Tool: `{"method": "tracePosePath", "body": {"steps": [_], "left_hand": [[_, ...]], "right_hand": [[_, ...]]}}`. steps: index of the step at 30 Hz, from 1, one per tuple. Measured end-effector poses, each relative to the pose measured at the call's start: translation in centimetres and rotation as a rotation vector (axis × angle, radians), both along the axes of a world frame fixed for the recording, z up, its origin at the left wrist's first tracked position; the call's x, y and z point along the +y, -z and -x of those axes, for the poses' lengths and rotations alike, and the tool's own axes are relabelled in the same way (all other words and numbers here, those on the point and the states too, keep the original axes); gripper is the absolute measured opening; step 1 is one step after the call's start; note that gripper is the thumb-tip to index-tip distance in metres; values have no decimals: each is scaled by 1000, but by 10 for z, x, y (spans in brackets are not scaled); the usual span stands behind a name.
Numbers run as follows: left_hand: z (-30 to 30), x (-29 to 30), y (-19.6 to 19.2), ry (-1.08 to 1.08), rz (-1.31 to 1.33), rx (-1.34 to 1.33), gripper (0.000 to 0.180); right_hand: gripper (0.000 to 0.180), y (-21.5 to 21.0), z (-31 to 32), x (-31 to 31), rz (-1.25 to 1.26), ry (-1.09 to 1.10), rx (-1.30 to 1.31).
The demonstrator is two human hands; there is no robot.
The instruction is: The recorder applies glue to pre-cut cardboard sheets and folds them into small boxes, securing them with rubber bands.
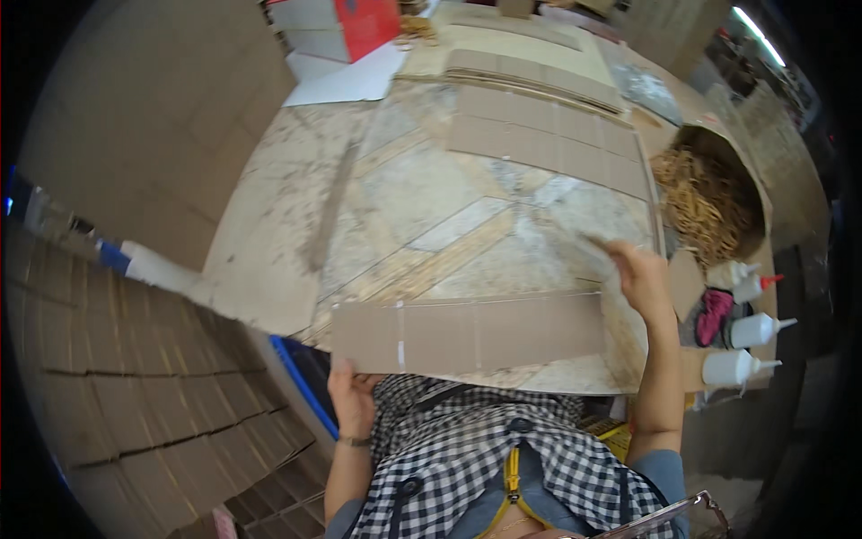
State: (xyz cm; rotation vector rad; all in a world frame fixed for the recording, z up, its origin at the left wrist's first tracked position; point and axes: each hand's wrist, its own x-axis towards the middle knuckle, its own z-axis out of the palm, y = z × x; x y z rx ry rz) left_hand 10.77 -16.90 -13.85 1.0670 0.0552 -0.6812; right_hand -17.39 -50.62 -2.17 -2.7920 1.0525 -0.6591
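Clamping left fingers (342, 367) on the cardboard strip (521, 332), probably to steady it, while poising right fingers (620, 250), too blurred to tell their grip.

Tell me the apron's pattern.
Black-and-white check; the apron shows best in the head view.

A red-and-grey box (341, 29) stands on a white sheet (346, 85); tan bands (702, 202) lie heaped inside a round brown bin (721, 144).
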Motion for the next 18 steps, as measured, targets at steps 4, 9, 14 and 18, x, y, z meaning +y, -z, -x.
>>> {"method": "tracePosePath", "body": {"steps": [4,9,14,18], "left_hand": [[-5,4,2,14,-25,-70,26],[-1,3,-4,9,-13,-71,26],[-2,2,1,18,-11,-93,27],[-3,5,5,32,6,-117,27]], "right_hand": [[15,-8,-68,35,9,-221,-101],[16,-12,-139,103,-61,-565,31],[15,-5,-170,129,-18,-625,147],[16,0,-175,133,7,-645,144]]}}
